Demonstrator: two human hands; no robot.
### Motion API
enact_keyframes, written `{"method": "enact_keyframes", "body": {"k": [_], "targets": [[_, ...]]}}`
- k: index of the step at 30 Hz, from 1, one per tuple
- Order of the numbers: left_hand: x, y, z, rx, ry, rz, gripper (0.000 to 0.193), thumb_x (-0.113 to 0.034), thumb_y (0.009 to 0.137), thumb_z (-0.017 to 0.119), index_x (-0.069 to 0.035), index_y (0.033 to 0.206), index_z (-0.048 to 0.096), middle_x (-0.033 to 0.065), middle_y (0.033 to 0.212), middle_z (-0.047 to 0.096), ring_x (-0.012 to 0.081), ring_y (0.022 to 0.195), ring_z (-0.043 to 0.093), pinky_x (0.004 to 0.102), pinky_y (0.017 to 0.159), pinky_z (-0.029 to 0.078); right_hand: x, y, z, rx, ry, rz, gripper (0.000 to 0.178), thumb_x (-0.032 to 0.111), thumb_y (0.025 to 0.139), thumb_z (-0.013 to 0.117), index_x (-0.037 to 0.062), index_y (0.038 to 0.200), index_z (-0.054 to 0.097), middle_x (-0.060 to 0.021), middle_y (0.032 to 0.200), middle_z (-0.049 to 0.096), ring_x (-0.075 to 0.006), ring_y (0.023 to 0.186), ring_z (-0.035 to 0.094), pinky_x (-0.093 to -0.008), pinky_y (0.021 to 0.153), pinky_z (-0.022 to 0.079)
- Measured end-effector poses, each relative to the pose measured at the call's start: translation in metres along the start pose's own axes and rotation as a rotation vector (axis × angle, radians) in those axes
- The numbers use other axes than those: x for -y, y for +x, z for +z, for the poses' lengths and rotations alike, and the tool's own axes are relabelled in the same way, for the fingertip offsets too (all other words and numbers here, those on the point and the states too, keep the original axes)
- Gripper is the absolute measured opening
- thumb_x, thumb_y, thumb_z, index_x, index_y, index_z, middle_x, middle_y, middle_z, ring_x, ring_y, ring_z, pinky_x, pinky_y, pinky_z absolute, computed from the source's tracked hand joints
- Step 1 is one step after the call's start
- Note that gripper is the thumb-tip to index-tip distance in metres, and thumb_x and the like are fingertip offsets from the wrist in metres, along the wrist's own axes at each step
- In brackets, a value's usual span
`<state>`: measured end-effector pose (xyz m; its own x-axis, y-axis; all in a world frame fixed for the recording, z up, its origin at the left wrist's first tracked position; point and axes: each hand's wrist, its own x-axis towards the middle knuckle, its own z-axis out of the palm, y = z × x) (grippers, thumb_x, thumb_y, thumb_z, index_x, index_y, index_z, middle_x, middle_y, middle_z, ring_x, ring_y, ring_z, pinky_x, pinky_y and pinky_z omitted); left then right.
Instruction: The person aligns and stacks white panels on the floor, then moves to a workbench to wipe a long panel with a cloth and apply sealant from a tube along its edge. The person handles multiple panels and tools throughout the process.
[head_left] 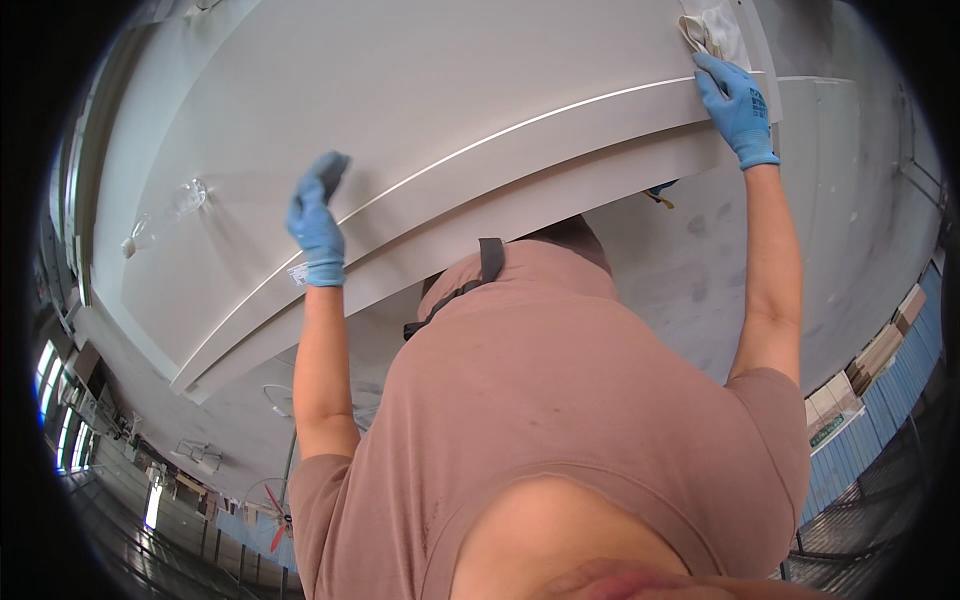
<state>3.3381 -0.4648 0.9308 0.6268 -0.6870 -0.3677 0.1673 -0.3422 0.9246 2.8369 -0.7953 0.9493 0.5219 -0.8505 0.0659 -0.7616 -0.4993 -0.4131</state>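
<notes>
A large pale grey panel (pixel 480 70) with a raised front edge lies before me. My right hand (pixel 742 108), in a blue glove, is at the panel's right end, its fingers closed on a crumpled white cloth (pixel 715 32). Part of the cloth is hidden behind the fingers. My left hand (pixel 318 222), also gloved in blue, is over the front edge on the left. Its fingers are stretched out, slightly blurred, and hold nothing. A small white label (pixel 297 273) shows beside the left wrist.
A clear plastic bottle (pixel 186 200) lies on the panel's left part. Below the panel, a small yellow and dark item (pixel 660 194) rests on the grey floor (pixel 690 250). Flat boards (pixel 835 405) stand along a blue wall (pixel 850 455) at the right.
</notes>
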Motion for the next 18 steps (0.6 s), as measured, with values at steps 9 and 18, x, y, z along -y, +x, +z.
{"method": "enact_keyframes", "body": {"k": [9, 18], "targets": [[-0.008, -0.019, 0.033, -0.046, 0.532, 0.292, 0.032, -0.023, 0.104, 0.064, 0.002, 0.122, 0.074, 0.0166, 0.115, 0.078, 0.0219, 0.106, 0.073, 0.0351, 0.095, 0.055, 0.006, 0.034, 0.039, -0.209, -0.440, 0.037, 0.058, 0.040, 0.085, 0.080, 0.0162, 0.135, 0.067, -0.0140, 0.145, 0.062, -0.0325, 0.135, 0.057, -0.0458, 0.112, 0.043], [0.022, -0.011, 0.052, 0.075, 1.101, 0.763, 0.058, -0.031, 0.097, 0.059, 0.004, 0.142, 0.058, 0.0296, 0.148, 0.053, 0.0490, 0.138, 0.050, 0.0554, 0.116, 0.039, -0.055, 0.057, 0.079, -0.199, -0.318, 0.269, 0.040, 0.022, 0.093, 0.066, 0.0103, 0.131, 0.069, -0.0186, 0.137, 0.066, -0.0363, 0.129, 0.061, -0.0443, 0.111, 0.047]]}}
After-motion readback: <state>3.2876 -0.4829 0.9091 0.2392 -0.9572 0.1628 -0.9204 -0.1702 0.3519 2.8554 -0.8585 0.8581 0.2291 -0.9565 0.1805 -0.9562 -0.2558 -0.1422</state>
